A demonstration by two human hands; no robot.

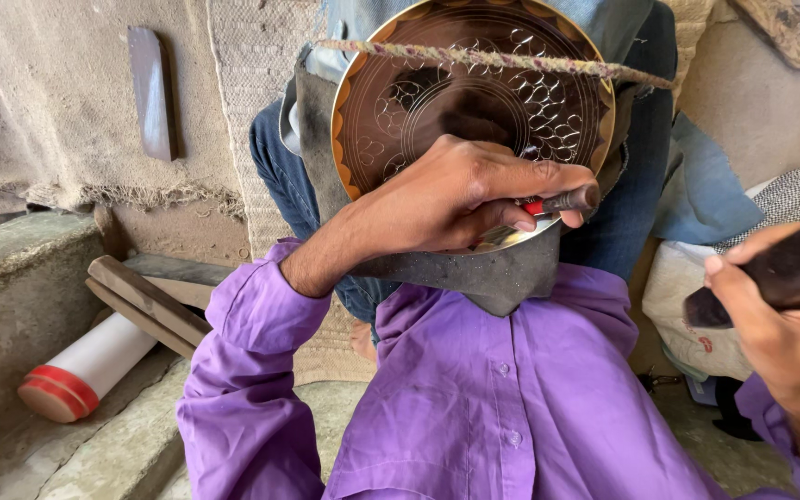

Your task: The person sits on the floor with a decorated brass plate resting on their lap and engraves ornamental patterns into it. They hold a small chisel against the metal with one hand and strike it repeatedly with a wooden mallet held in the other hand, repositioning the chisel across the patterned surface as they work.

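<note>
Brass engraved plate [474,102] lies just beyond the left hand [460,199], which pinches a chisel [562,201] against it; right hand [784,319], beside the plate, grips a dark mallet [789,273].

Our left hand [460,199] grips a chisel [562,201] against the engraved brass plate [418,93] just beyond it. Our right hand [784,333], well apart to the right, grips a dark mallet [789,268].

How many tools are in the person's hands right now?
2: a thin engraving tool in the left hand against the brass plate; a dark mallet in the right hand. Others may be hidden.
</note>
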